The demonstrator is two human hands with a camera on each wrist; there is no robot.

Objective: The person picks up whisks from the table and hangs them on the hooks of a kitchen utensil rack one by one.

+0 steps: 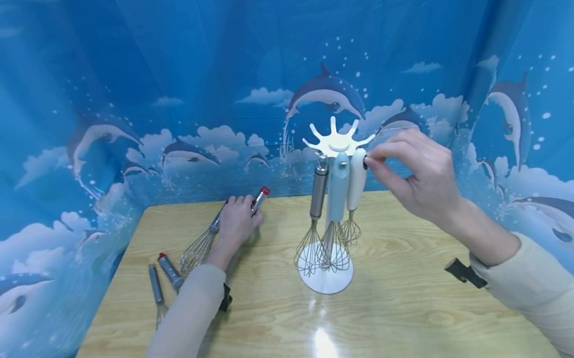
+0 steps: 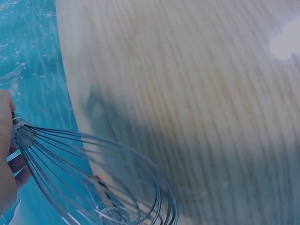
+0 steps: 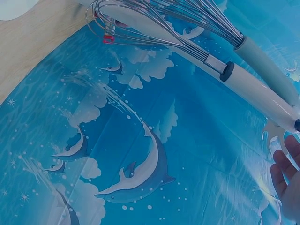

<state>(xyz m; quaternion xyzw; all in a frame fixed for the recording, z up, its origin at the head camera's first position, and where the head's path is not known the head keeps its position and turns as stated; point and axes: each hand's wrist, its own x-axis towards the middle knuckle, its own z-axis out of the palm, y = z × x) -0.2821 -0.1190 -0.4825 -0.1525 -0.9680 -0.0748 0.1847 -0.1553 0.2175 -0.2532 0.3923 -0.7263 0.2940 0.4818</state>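
On the wooden bench [image 1: 429, 308], a white stand [image 1: 337, 141] with a ring of curved prongs rises from a round base, set around the middle, back from the near edge. Three whisks are gathered below its prongs, wires downward: a steel-handled whisk [image 1: 319, 193] towards the bench's left edge, a light-blue-handled whisk [image 1: 338, 194] in the middle, and a white-handled whisk [image 1: 356, 182] towards the right edge. The right hand [image 1: 420, 177] pinches the white-handled whisk at its dark upper end between thumb and index finger; whether that whisk is hooked on a prong cannot be told. At the far edge, the left hand [image 1: 237, 222] is curled over a metal whisk handle [image 1: 257, 205] with a red end poking out. Large balloon wires [image 1: 199, 252] spread from that hand towards the left edge; whether they belong to the same whisk is unclear. Near the left edge lie a red-tipped whisk [image 1: 173, 272], partly behind the sleeve [image 1: 189, 316], and a slimmer whisk [image 1: 156, 285] beside it. A blue dolphin-print curtain [image 1: 207, 67] hangs past the far edge.
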